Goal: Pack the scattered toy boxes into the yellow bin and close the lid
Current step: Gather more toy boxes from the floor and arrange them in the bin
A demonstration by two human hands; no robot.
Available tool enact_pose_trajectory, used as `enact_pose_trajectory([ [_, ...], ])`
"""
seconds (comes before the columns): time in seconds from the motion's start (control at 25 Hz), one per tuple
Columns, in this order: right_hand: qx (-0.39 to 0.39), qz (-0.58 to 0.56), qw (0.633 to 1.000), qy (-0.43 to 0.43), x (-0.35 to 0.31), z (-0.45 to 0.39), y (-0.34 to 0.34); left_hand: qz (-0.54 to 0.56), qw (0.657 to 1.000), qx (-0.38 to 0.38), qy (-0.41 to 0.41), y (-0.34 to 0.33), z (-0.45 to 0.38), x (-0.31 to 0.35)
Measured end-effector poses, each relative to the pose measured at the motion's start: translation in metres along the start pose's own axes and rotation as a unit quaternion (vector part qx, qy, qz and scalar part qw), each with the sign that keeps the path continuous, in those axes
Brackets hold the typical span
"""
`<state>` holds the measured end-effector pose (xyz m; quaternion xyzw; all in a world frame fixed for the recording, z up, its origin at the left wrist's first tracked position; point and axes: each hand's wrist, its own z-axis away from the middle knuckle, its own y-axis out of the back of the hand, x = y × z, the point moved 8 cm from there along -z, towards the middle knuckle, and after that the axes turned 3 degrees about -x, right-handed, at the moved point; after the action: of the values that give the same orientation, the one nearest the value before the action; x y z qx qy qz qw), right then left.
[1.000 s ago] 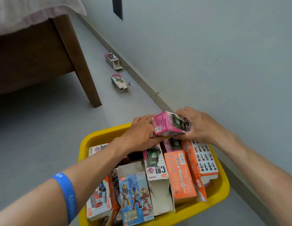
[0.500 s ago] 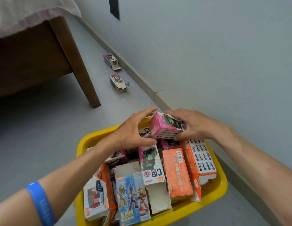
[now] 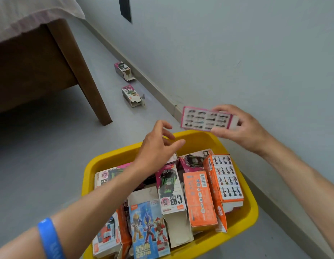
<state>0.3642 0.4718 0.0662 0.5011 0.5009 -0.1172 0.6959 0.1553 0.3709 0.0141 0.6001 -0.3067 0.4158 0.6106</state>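
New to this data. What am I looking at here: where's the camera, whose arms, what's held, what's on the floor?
There is no robot: a person wears one wide-angle camera on the head, looking down at their own arms. The right hand pinches a pink-edged toy box by its end, above the far rim of the yellow bin. The left hand, on the arm with the blue wristband, hovers over the bin with relaxed fingers and holds nothing. The bin sits on the grey floor, nearly full of toy boxes; no lid is in view. Two more boxes lie on the floor along the wall: a nearer one and a farther one. A wooden bed leg stands at left.
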Motion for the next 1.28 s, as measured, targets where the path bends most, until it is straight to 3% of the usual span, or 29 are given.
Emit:
enact_pose_trajectory([
  [0.08,0.013,-0.089,0.995,-0.035,0.013,0.007,0.011,-0.206,0.975,-0.069,-0.045,-0.029,0.003,0.005],
  [0.2,-0.039,0.014,0.999,-0.007,0.013,0.009,0.006,-0.372,0.909,-0.178,-0.053,-0.069,0.004,0.002],
  [0.36,-0.117,0.152,0.981,0.025,-0.004,0.006,-0.012,-0.363,0.905,-0.22,-0.039,-0.074,0.003,-0.012],
  [0.64,-0.142,0.34,0.928,0.056,-0.047,-0.003,-0.034,-0.369,0.89,-0.26,-0.065,-0.069,0.015,-0.015],
  [0.8,-0.047,0.415,0.907,-0.053,-0.038,0.009,-0.035,-0.379,0.877,-0.269,-0.118,-0.071,0.026,-0.003],
  [0.88,0.015,0.445,0.889,-0.106,-0.038,0.027,-0.034,-0.354,0.892,-0.253,-0.122,-0.071,0.027,0.0],
  [1.0,0.025,0.519,0.847,-0.111,-0.041,0.046,-0.061,-0.317,0.919,-0.19,-0.136,-0.066,0.025,0.006],
  [1.08,-0.013,0.503,0.86,-0.087,-0.042,0.044,-0.073,-0.304,0.927,-0.167,-0.142,-0.064,0.026,0.009],
  [1.2,-0.216,0.26,0.935,-0.105,-0.034,0.039,-0.063,-0.295,0.93,-0.159,-0.152,-0.061,0.026,0.013],
  [1.28,-0.317,0.19,0.926,-0.075,-0.038,0.047,-0.064,-0.289,0.93,-0.153,-0.169,-0.059,0.025,0.015],
])
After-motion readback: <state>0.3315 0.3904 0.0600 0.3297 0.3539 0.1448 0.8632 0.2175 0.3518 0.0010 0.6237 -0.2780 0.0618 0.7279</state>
